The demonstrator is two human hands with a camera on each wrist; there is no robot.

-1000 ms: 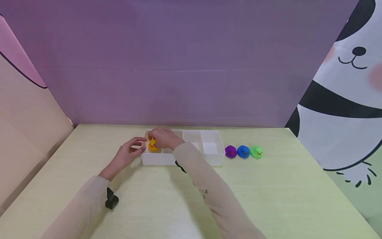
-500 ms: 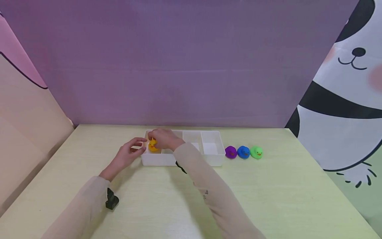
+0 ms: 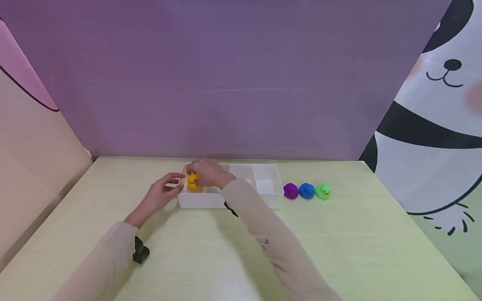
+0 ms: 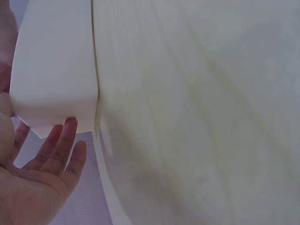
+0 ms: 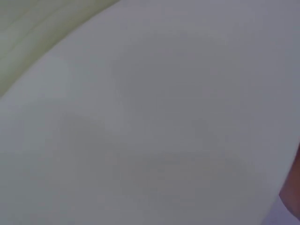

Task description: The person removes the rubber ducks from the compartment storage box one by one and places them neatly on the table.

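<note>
From the head camera, the right hand point(image 3: 208, 173) is down over the leftmost compartment of the white divided tray point(image 3: 268, 201), fingers curled round the yellow duck point(image 3: 192, 181), which sits inside that compartment with its face showing past the fingertips. The left hand point(image 3: 160, 195) waits just outside the tray's left end, fingers loosely spread, holding nothing, close to the wall. To the right of the tray, three more ducks line up on the pale green table point(image 3: 339, 242): purple duck point(image 3: 290, 191), blue duck point(image 3: 306, 190), green duck point(image 3: 323, 190).

Now the left wrist view: an open palm, straight fingers point(image 4: 58, 143) right at the tray's rounded white corner point(image 4: 51, 75), probably touching it, though the angle is too tight to be sure.

Right wrist view: nearly all blank white surface, blurred, with only a sliver of skin at the right edge. No duck visible here.

Handling, as a judgement: that duck looks like a small hollow rubber toy, so light, squashy and slightly grippy rather than slick. A gentle pinch across the round body, thumb on one flank and fingers on the other, should carry it; a hard squeeze would only dent it.
</note>
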